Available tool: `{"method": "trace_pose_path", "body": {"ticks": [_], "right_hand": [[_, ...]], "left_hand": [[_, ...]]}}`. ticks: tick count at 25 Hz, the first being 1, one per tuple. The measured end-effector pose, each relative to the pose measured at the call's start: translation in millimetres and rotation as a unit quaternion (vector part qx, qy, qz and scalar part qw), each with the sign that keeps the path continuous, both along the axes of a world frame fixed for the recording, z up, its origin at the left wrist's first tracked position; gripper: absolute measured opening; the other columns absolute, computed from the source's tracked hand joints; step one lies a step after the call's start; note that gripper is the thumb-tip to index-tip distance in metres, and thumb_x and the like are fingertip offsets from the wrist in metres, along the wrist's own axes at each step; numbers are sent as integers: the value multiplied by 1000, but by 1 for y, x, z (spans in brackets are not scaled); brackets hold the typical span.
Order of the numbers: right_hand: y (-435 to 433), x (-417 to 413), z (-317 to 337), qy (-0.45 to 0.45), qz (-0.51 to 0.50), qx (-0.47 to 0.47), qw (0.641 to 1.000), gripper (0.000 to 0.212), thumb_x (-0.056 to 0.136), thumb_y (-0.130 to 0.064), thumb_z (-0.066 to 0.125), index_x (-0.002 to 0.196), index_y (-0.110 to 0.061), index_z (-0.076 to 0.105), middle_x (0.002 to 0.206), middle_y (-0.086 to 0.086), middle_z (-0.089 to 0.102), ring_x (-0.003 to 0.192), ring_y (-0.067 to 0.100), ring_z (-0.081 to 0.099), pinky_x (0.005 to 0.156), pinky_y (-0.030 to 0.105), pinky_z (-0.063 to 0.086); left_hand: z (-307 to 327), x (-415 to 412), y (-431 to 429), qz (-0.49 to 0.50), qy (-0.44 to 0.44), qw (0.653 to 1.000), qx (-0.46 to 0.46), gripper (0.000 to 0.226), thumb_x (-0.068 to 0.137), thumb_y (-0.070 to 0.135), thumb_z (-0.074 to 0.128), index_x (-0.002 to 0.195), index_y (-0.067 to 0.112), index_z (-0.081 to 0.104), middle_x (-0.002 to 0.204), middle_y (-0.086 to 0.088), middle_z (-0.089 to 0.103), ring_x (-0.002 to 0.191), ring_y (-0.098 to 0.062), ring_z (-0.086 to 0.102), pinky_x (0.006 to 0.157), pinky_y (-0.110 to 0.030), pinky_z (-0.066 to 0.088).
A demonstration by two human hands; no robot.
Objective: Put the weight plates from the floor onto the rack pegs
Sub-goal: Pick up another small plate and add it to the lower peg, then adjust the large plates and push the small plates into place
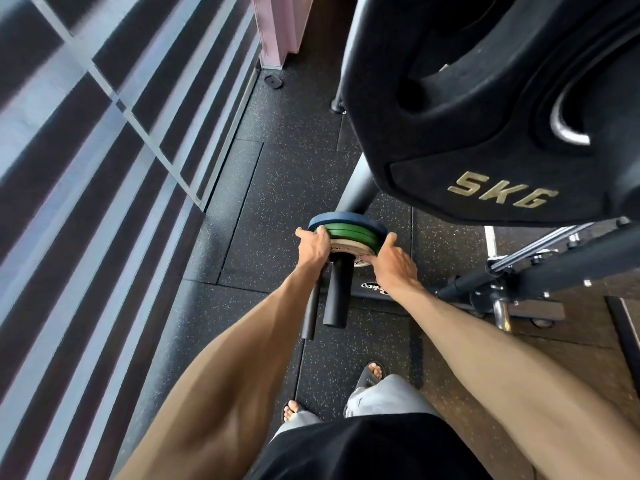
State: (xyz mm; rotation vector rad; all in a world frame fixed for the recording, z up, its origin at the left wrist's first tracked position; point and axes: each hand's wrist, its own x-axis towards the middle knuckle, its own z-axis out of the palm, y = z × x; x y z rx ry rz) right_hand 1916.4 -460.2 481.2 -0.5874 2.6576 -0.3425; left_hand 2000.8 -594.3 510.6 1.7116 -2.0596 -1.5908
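A stack of small weight plates sits on a low black rack peg [337,289]: a blue plate [341,219] at the back, green plates [353,234] in the middle, a white plate [355,252] nearest me. My left hand [313,245] grips the left edge of the stack, fingers curled over the rims. My right hand [393,259] holds the right edge, thumb up along the rim. A second, thinner black peg [310,313] sticks out just left of the first.
A large black 5KG plate [485,140] hangs on an upper peg at top right, close to my head. The rack's base frame [519,285] lies on the speckled rubber floor [284,188]. A glass wall [104,150] runs along the left. My feet in sandals [372,374] stand below.
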Motion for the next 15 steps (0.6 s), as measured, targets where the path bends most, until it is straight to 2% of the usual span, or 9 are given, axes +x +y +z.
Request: {"method": "trace_pose_path", "body": {"ticks": [2, 4, 8, 11, 15], "right_hand": [[0, 0, 10, -23, -10, 3, 1000, 59, 94, -41, 62, 131, -6, 34, 120, 19, 67, 110, 39, 64, 80, 43, 49], [3, 3, 22, -14, 1, 12, 1000, 60, 95, -43, 60, 135, -7, 35, 124, 19, 65, 115, 38, 62, 86, 44, 48], [3, 23, 46, 50, 30, 7, 998, 40, 99, -34, 49, 131, -12, 44, 132, 16, 60, 124, 35, 53, 99, 50, 38], [1, 53, 84, 71, 21, -34, 997, 32, 98, -31, 46, 123, -11, 52, 130, 16, 60, 123, 35, 53, 99, 48, 38], [3, 103, 155, 95, 21, -97, 991, 29, 99, -31, 46, 118, -12, 57, 125, 15, 64, 119, 35, 57, 98, 46, 42]], "left_hand": [[3, 2, 5, -40, -17, 999, -19, 58, 99, 41, 41, 139, 0, 34, 132, -25, 54, 116, -41, 58, 99, -48, 50], [12, 6, 10, -56, -35, 998, -25, 49, 100, 34, 42, 135, -1, 36, 130, -27, 55, 115, -42, 59, 99, -50, 49], [35, 22, 9, -60, -28, 994, -92, 35, 99, 19, 42, 123, -3, 52, 124, -24, 60, 112, -40, 59, 96, -44, 49], [62, 41, 10, -80, 31, 988, -126, 31, 95, 16, 44, 111, -3, 64, 113, -23, 68, 102, -38, 66, 87, -42, 52], [139, 64, 10, -57, 177, 974, -128, 25, 89, 15, 48, 94, 4, 70, 94, -18, 74, 85, -31, 72, 81, -44, 60]]}}
